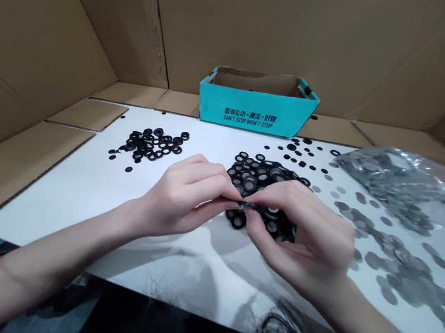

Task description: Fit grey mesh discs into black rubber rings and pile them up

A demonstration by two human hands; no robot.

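In the middle of the head view, my left hand point(188, 195) and my right hand point(305, 230) meet fingertip to fingertip. Between them they pinch a thin black ring point(249, 204), seen almost edge-on; whether anything sits inside it cannot be made out. Just behind and below the fingers lies a heap of black rings with grey centres point(262, 167), partly covered by my right hand. A smaller pile of black rings point(148, 143) with open middles lies off to the left. Thin grey discs point(398, 253) are strewn over the table on my right.
A turquoise box point(252, 109) stands open at the table's back edge. Right of it, a clear plastic bag point(403, 170) holds more grey discs. Small black discs point(298, 153) are scattered in front of the box. Cardboard walls point(311, 34) enclose the white table point(75, 188).
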